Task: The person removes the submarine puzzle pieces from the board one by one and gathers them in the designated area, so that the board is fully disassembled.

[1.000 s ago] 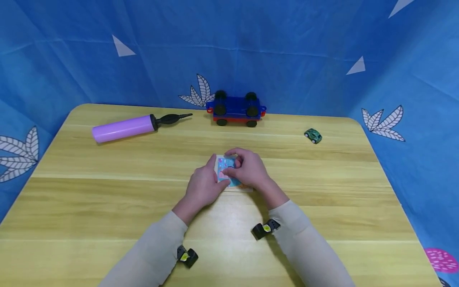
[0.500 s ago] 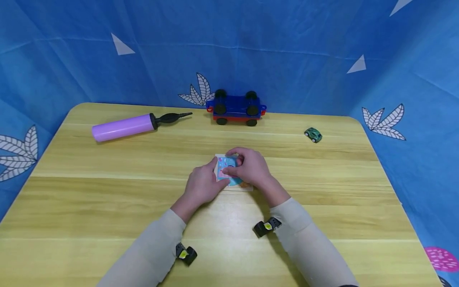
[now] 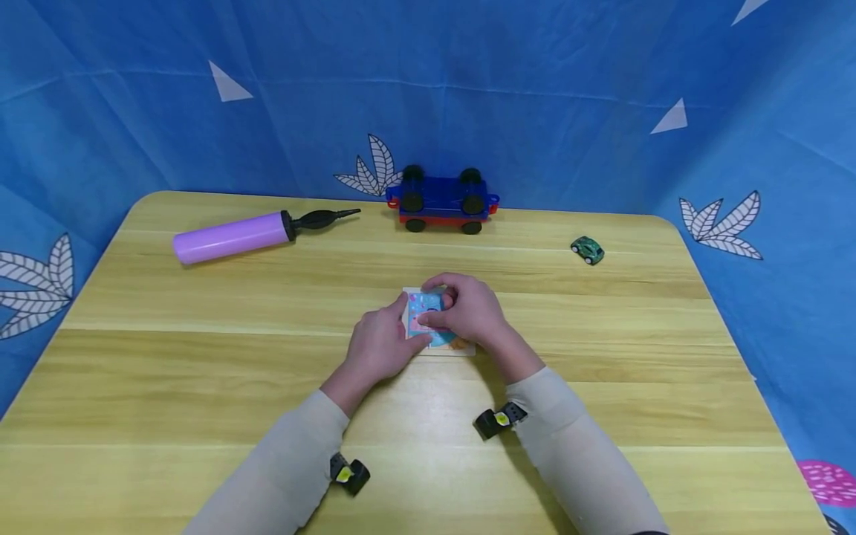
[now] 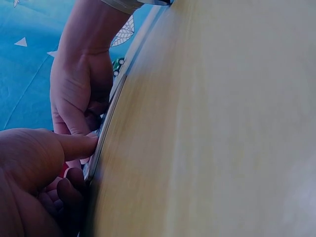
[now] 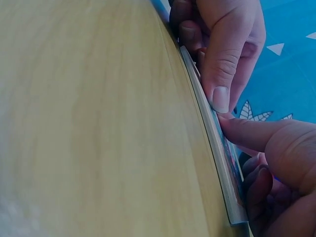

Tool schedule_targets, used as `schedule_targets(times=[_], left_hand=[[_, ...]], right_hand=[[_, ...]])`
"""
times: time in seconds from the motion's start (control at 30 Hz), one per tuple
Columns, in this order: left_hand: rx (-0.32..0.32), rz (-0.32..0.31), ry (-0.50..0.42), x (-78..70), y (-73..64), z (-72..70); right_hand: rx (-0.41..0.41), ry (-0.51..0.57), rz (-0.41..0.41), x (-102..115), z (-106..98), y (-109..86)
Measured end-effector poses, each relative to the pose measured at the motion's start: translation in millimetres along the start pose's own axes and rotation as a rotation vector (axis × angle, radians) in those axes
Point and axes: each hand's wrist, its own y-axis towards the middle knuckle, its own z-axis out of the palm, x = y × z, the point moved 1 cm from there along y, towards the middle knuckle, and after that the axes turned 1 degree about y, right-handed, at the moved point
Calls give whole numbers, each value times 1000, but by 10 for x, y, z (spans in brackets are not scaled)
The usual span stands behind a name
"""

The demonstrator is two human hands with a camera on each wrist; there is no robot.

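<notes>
A small puzzle board (image 3: 416, 303) with a pale rim and a blue-and-pink picture lies flat on the table. My left hand (image 3: 377, 345) grips its left side, the index finger along the edge and the thumb on the lower rim. From the right, my right hand (image 3: 468, 312) reaches over the board. Its thumb presses on the picture, and its curled fingers come down near the far edge, covering the upper right. The left wrist view shows the board (image 4: 106, 123) edge-on, and so does the right wrist view, where both thumbs meet near the board's edge (image 5: 210, 133).
At the back left lies a purple hand pump (image 3: 230, 238) with a black nozzle. Blue and red toy wagons (image 3: 441, 202) with black wheels are stacked at the back edge. A small green toy car (image 3: 587, 250) stands at the back right. A blue cloth (image 3: 535, 74) hangs behind.
Both hands stay at the board in nearly the same pose. The left index finger has shifted slightly down along the board's left edge, baring its upper left corner.
</notes>
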Motion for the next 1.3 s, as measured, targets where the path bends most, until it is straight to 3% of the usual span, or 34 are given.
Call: schedule_targets(times=[0.43,1.3], left_hand=[[0,-30,-13,0,-1,-18],[17,-48,-48,4,-8,-15]], right_hand=[[29,-46,-46,19,-14,-1],[92,-123,-13,69,-39,38]])
